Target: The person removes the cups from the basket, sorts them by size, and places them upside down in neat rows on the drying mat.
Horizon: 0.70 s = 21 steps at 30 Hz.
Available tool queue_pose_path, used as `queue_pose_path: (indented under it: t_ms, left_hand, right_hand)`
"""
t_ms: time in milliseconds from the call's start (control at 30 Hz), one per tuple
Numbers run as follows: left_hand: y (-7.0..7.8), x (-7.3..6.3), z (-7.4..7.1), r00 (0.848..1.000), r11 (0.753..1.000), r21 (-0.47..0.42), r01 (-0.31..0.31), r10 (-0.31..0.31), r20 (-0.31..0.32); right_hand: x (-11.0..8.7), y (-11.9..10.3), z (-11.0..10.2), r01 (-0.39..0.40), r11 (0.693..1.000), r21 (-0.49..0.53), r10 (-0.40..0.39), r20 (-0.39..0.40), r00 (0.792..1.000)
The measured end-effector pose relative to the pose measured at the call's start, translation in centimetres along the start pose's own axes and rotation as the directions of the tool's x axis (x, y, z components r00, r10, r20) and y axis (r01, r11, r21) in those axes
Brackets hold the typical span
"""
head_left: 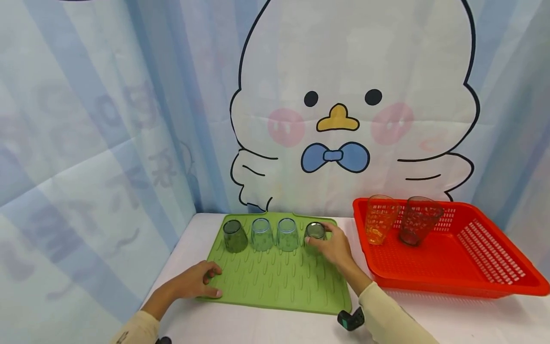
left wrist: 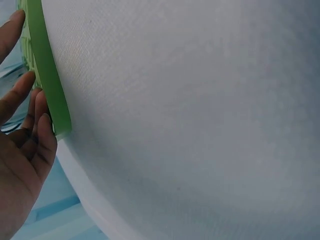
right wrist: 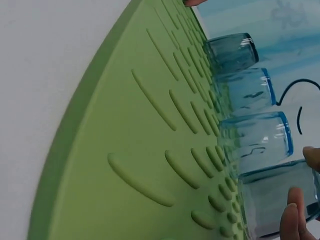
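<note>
Glasses (head_left: 286,235), six in all, are under inspection; we give places by the mat (head_left: 283,282). Behind the mat hangs a curtain (head_left: 68,143); beneath it is the table (head_left: 245,329). Right of the mat we find the basket (head_left: 438,284).

At the mat's near left corner rests the left hand (head_left: 193,282), fingers loosely bent against the edge; we see no firm hold. Over the mat's far right, the right hand (head_left: 337,244) grips the fourth glass (head_left: 315,231) between thumb and fingers.

That glass appears to touch the mat, at the right end of a row along its far edge. All four there seem mouth down. Right of the mat, in the basket, stand an orange glass (head_left: 381,220) and a brown glass (head_left: 419,221).

We judge the step in hand to be setting the fourth glass in line, though lifting it cannot be ruled out. If so, the next move calls for a level seating and clean release, clear of its neighbour.
</note>
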<state>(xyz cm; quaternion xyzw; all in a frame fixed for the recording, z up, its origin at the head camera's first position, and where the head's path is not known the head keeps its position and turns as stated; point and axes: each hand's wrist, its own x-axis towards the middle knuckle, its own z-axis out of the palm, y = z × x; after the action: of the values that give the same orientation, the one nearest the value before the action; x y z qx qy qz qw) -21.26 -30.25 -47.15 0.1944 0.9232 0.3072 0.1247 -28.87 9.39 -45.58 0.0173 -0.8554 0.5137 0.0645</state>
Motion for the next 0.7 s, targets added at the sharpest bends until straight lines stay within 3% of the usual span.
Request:
queue_pose_path:
  t_ms: [467,700]
  left_hand:
    - [-0.3,0.1,0.2,1.000,1.000,0.017,0.005,-0.005,0.003]
    - [-0.2,0.1,0.1,1.000,1.000,0.022,0.017,-0.017,-0.002]
  right_hand:
    - [1.5,0.6,1.1,-0.061,0.997,-0.056,0.061,-0.019,0.998]
    - [1.7,0.5,1.2,-0.078,0.996,-0.042,0.078,0.022,0.997]
